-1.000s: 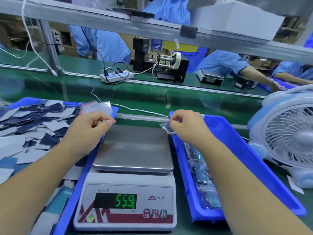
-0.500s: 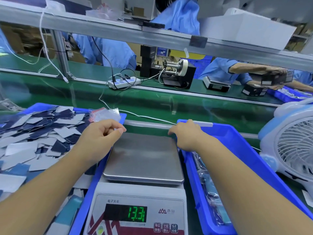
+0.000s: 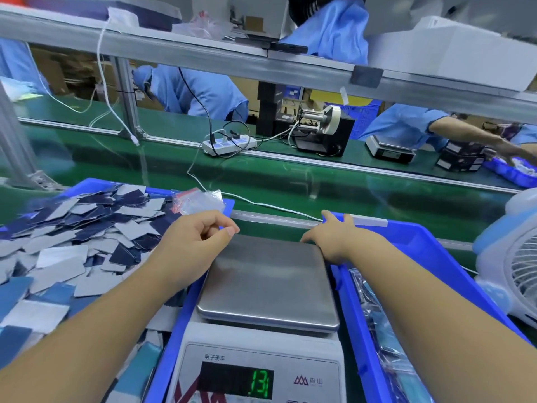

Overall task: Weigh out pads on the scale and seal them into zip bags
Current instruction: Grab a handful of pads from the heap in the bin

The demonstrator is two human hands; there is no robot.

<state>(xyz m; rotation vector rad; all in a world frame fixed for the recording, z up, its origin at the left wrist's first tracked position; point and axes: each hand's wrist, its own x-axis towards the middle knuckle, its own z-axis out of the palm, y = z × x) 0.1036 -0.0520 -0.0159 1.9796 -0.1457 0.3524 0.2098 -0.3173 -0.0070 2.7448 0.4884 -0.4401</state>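
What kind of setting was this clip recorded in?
Most likely a factory packing line: a green conveyor belt runs past the station, a digital scale sits between blue bins of pads and bags, and workers in blue smocks sit opposite.

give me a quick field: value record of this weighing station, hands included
scale pan: bare, nothing on it
display: green digits, partly cut off
left hand: fingers curled, over the pan's left edge; holds nothing visible
right hand: fingers straight, at the pan's far right corner
left bin: loose pads, empty zip bags
right bin: filled bags
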